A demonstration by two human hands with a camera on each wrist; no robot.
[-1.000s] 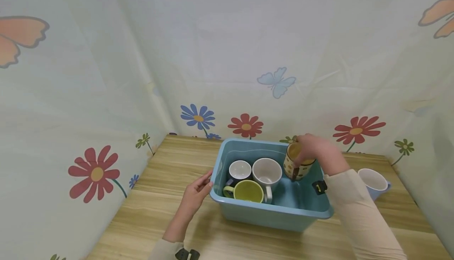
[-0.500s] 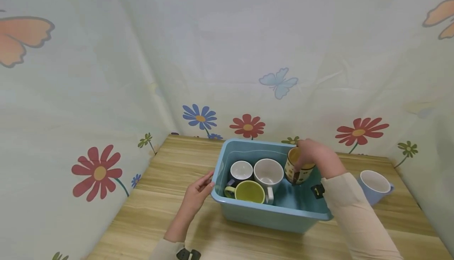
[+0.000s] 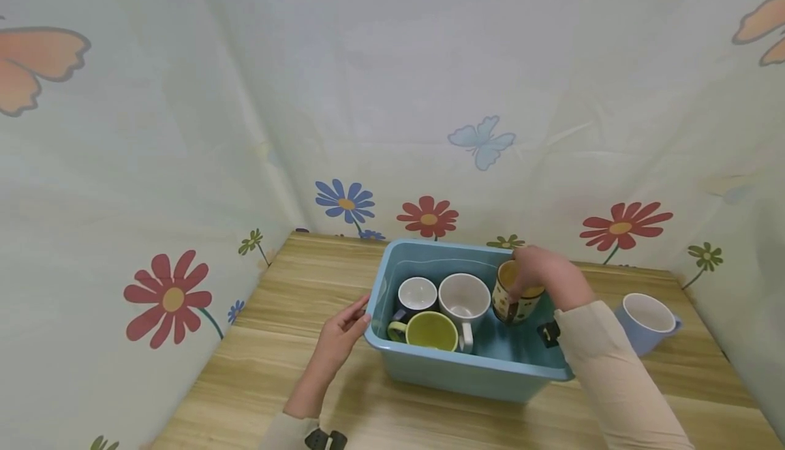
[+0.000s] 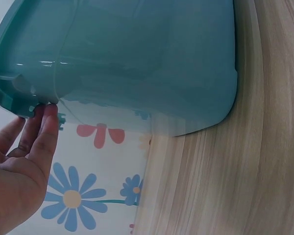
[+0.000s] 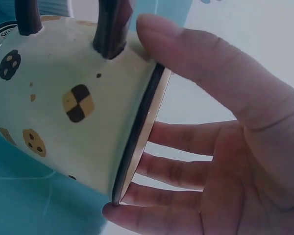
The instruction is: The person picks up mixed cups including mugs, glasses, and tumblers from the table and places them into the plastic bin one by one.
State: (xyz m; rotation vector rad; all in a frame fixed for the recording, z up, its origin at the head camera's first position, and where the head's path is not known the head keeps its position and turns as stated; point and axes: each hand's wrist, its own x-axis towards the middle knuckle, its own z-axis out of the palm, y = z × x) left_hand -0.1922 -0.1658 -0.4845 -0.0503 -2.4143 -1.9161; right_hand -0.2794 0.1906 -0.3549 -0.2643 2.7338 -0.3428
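Note:
A light blue plastic bin (image 3: 454, 376) stands on the wood-grain table. At its left end my left hand (image 3: 340, 335) holds the rim, the fingertips under the lip in the left wrist view. Inside the bin's back right part, my right hand (image 3: 552, 276) grips a cream mug (image 5: 54, 117) with cookie patterns, a dark rim and a brown handle. The thumb is on the mug's outside near the handle, and the fingers reach over the rim. Left of it sit a white mug (image 3: 464, 292), a dark mug with a white inside (image 3: 418, 293) and a yellow-green mug (image 3: 432, 331).
A pale blue mug (image 3: 647, 320) stands upright on the table right of the bin, beside my right sleeve. Behind the table hangs a curtain (image 3: 392, 95) printed with flowers and butterflies.
The patterned mug has gone down slightly into the bin, with my right hand following it. My left hand stays at the rim. The view has shifted a little.

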